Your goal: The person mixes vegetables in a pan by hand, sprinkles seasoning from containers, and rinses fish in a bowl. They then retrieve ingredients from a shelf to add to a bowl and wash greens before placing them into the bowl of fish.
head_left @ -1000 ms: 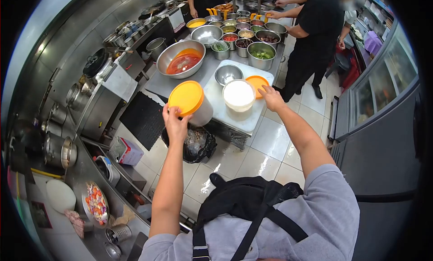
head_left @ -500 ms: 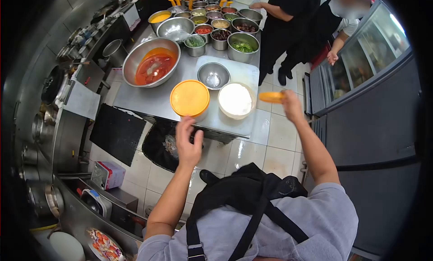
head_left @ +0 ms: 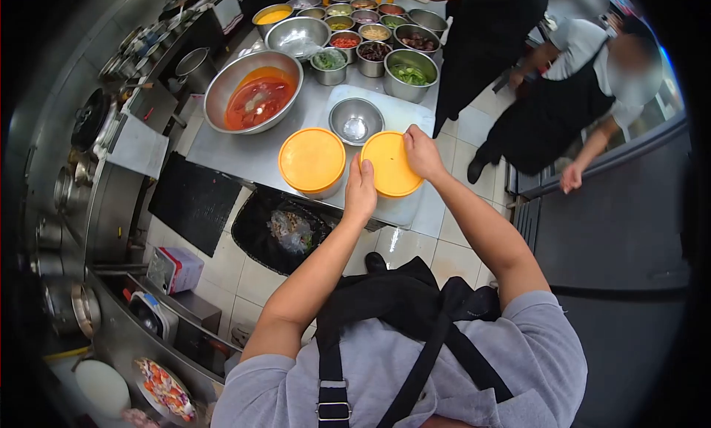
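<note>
1. The round orange lid [head_left: 390,165] is sitting near the table's [head_left: 259,155] front edge, above the white board [head_left: 412,117], just beside a second, orange-lidded tub [head_left: 312,160]. A steel bowl [head_left: 356,121] is standing right behind it.
2. The right hand [head_left: 424,154] is holding the lid's right rim, its fingers curling narrowly over the edge.
3. The left hand [head_left: 360,191] is lying along the opposite rim, its fingers pointing away from the body; whether they are gripping or merely steadying, I cannot tell.
4. The lid is looking like thin plastic: probably light, fairly stiff, flexing a little at the rim, and hardly fragile.
5. Its smooth top is offering little purchase and may be slippery if greasy, so the raised rim, taken at opposite sides, is giving the surest hold.
6. Whatever is lying beneath is mostly hiding from view, so its weight is staying uncertain.
</note>
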`<state>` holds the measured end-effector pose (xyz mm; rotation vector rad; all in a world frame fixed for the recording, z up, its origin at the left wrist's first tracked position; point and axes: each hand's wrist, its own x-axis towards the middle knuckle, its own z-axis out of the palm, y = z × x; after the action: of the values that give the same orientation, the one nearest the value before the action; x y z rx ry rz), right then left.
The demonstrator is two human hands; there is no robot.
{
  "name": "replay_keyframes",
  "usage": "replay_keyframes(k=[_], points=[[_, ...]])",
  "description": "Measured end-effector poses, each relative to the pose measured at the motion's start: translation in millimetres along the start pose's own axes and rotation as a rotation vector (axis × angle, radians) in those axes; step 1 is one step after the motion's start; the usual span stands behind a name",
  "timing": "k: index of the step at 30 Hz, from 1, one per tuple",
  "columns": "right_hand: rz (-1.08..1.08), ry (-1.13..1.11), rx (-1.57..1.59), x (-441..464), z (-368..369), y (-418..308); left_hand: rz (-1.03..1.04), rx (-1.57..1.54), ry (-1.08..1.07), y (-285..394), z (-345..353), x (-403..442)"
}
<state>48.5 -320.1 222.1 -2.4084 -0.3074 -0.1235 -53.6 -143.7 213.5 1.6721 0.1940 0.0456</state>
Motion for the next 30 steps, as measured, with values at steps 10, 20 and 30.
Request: replay_keyframes(k=[10, 20, 30], points=[[0.119, -0.044, 0.188, -10.5, -14.7, -18.4, 0.279, 0.327, 0.227, -14.0, 9.4, -3.1], [-0.458, -0.323, -0.048, -19.8, -74.2, -39.6, 0.191, 0.098, 0.221, -26.5, -79.9, -121.7], [-0.821, -0.599, -0.596, -14.1, 8.1, -37.4, -0.104, 0.228, 0.583, -74.2, -159.5, -244.5]])
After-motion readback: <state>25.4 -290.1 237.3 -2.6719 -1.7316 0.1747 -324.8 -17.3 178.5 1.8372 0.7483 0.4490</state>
